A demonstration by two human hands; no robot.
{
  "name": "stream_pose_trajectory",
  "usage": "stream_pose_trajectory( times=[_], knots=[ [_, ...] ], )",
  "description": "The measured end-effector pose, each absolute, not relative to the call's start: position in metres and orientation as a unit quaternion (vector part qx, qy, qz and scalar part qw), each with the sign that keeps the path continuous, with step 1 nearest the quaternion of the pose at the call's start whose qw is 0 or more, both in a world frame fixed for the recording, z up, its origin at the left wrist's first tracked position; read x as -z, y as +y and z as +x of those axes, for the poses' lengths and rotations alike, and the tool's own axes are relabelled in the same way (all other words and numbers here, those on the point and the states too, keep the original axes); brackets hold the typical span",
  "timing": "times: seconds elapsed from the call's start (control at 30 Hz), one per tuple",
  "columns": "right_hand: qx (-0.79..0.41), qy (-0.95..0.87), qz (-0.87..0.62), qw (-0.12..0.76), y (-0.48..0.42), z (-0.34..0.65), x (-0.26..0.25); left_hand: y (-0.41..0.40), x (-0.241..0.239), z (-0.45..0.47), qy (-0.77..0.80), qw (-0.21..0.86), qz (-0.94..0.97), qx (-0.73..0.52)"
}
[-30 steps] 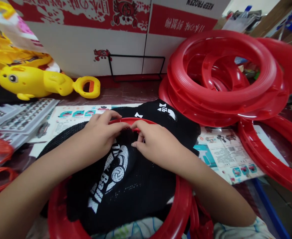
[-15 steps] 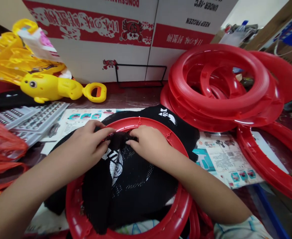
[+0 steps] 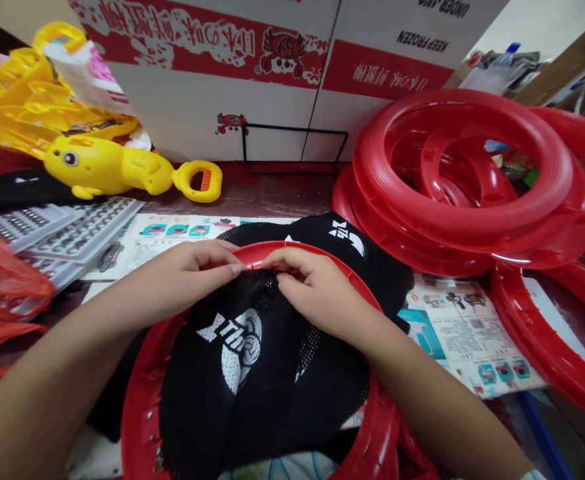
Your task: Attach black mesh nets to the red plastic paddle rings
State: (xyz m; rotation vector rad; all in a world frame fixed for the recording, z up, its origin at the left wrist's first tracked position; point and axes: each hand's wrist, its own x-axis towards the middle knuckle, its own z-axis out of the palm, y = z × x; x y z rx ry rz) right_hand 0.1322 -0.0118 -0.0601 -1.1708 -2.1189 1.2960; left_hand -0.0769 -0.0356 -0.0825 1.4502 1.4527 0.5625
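Note:
A red plastic ring (image 3: pixel 140 407) lies in front of me, and black mesh fabric (image 3: pixel 277 420) with a white printed logo stretches across its opening. At the ring's far rim, my left hand (image 3: pixel 195 273) is closed, thumb and fingertips pinching the fabric's edge. Just beside it my right hand (image 3: pixel 317 290) is also closed on that edge, its fingers bent over the rim. The fingertips partly hide where cloth meets ring. More black fabric with a similar white print (image 3: pixel 347 237) spreads beyond the far rim.
Several red rings (image 3: pixel 467 233) are stacked at the right. A yellow duck-like toy (image 3: pixel 122 167) lies at the left, near clear trays of small round parts (image 3: pixel 85 233) and an orange plastic bag (image 3: pixel 7 287). Behind stand a white carton (image 3: pixel 272 100) and a black wire frame (image 3: pixel 297 130).
The bunched fabric in the ring has been spread flatter, so the logo shows more fully. My left hand has shifted right and up along the edge, nearer the rim. The view has turned slightly left.

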Motion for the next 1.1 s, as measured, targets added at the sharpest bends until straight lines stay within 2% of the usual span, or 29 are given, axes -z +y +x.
stream_pose_trajectory(
  times=[0.17,0.37,0.83,1.1],
  knots=[
    [-0.314,-0.858,-0.369,0.168,-0.013,0.134,0.059,-0.033,0.087,-0.084,0.588,0.458,0.627,-0.228],
    [-0.215,-0.896,-0.358,0.149,-0.013,0.134,0.067,-0.034,0.087,-0.075,0.62,0.464,0.585,-0.242],
    [-0.119,-0.916,-0.36,0.127,-0.013,0.132,0.07,-0.037,0.089,-0.061,0.664,0.318,0.634,-0.236],
    [-0.101,-0.916,-0.374,0.106,-0.014,0.13,0.074,-0.037,0.089,-0.055,0.679,0.309,0.627,-0.225]
  ],
)
